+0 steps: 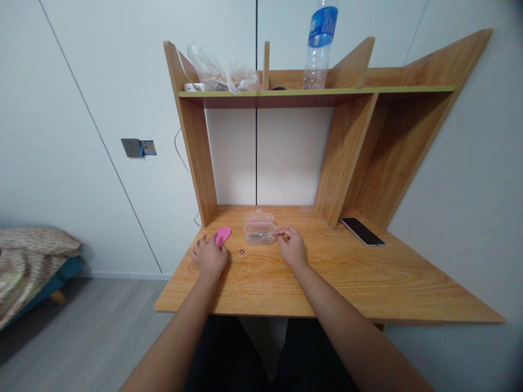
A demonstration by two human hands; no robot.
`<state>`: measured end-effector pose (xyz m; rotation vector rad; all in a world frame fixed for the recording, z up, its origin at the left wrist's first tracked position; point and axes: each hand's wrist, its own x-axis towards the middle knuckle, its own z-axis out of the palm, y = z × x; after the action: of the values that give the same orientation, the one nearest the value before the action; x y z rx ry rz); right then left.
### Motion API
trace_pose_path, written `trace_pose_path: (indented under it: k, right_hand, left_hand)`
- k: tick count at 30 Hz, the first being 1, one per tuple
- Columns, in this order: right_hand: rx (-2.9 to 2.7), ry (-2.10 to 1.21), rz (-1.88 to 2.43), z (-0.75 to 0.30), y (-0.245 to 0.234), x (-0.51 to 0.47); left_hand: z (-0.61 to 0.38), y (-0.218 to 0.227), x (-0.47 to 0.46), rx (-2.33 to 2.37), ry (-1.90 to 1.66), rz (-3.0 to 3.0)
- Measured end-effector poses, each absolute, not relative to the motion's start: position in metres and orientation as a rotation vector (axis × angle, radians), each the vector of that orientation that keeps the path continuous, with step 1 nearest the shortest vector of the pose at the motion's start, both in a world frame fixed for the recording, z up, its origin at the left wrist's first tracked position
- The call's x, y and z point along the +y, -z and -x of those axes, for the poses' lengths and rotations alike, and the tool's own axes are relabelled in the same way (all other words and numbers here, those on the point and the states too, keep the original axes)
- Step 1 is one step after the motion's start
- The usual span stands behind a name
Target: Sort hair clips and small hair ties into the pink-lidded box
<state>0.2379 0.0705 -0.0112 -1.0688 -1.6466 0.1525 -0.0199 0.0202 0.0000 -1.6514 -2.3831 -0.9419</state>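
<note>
My left hand [210, 256] rests on the desk with its fingers apart. Its index finger touches a flat pink oval piece [223, 236], partly covered by the hand. At the right end of a small clear plastic box [260, 238], my right hand [291, 245] has thumb and index finger pinched together. Whatever lies between those fingertips is too small to make out. The box's clear lid [259, 218] stands open behind it, with a bit of pink showing. Between my left hand and the box lie small thin rings [242, 252], one of them dark, like hair ties.
A phone [363, 232] lies at the right of the wooden desk [261, 288]. Over the desk, a shelf [286, 93] carries a plastic bag [224, 71] and a tall clear bottle [320, 49]. Upright panels flank the back. A bed [36, 261] stands far left.
</note>
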Motion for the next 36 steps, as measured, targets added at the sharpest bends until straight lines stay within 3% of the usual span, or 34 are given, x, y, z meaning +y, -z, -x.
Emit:
trace_pose_path:
  k: [8, 15, 22, 29, 36]
  right_hand:
    - [-1.648, -0.145, 1.074, -0.239, 0.013, 0.072]
    - [-1.633, -0.107, 1.042, -0.237, 0.008, 0.068]
    - [-1.703, 0.000, 0.955, -0.228, -0.006, 0.053]
    - [-1.835, 0.105, 0.869, -0.220, -0.013, 0.044]
    - [-1.829, 0.143, 0.876, -0.222, -0.011, 0.047]
  left_hand:
    - [0.018, 0.005, 0.021, -2.394, 0.929, 1.636]
    - [0.021, 0.003, 0.022, -2.324, 1.171, 1.580]
    - [0.018, 0.001, 0.025, -1.832, 1.454, 1.873]
    - [0.004, -0.004, 0.017, -1.338, 1.396, 2.361]
    - [0.001, -0.003, 0.014, -1.287, 1.394, 2.397]
